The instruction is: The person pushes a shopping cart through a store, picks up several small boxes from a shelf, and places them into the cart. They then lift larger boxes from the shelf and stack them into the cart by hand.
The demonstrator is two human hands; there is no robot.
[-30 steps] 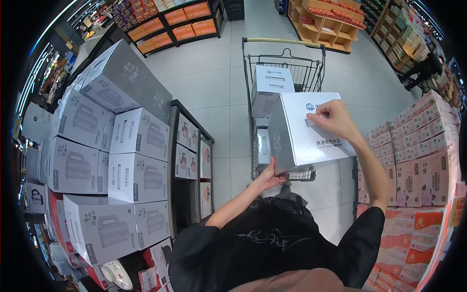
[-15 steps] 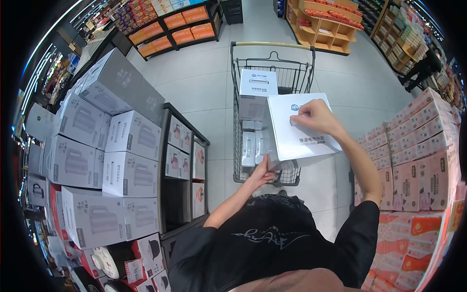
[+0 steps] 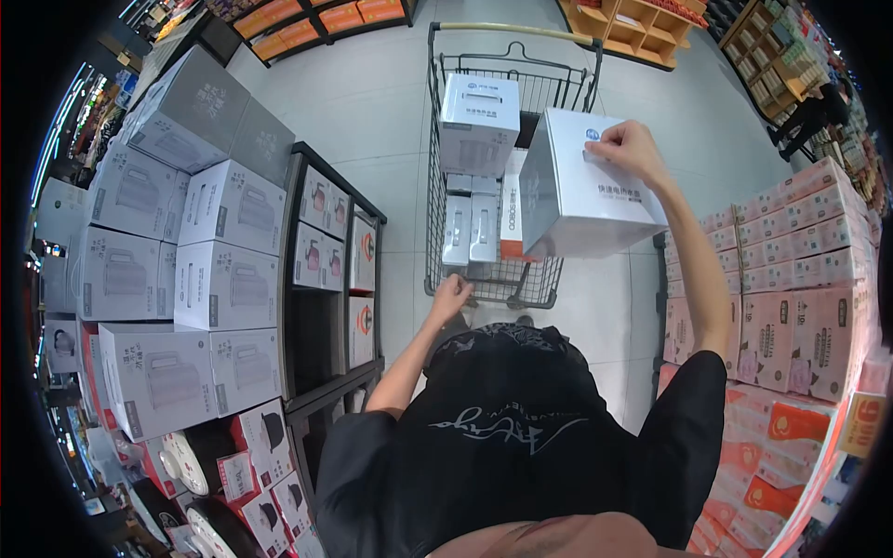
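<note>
My right hand [image 3: 631, 149] is closed on the handle on top of a white electric kettle box [image 3: 614, 191]. The box hangs tilted over the right side of the shopping cart [image 3: 521, 302]. My left hand [image 3: 453, 296], fingers curled, is beside the cart's near rim, apart from the box; nothing shows in it. In the cart, a similar kettle box [image 3: 481, 102] stands at the far left. Two smaller white boxes with handles, a left one [image 3: 456, 232] and a right one [image 3: 484, 232], are nearer. An orange-and-white box [image 3: 511, 219] lies beside them, partly hidden.
Kettle boxes [image 3: 153, 367] are stacked on the left, beside a dark shelf [image 3: 312, 325] holding more boxes. Pink cartons [image 3: 772, 325] are piled on the right. Wooden shelves [image 3: 637, 42] stand beyond the cart. A person in dark clothes [image 3: 814, 116] is at the far right.
My left hand has let go of the kettle box's lower edge and moved left, toward the cart's near rim. My right hand has moved the box slightly right, uncovering the orange-and-white box.
</note>
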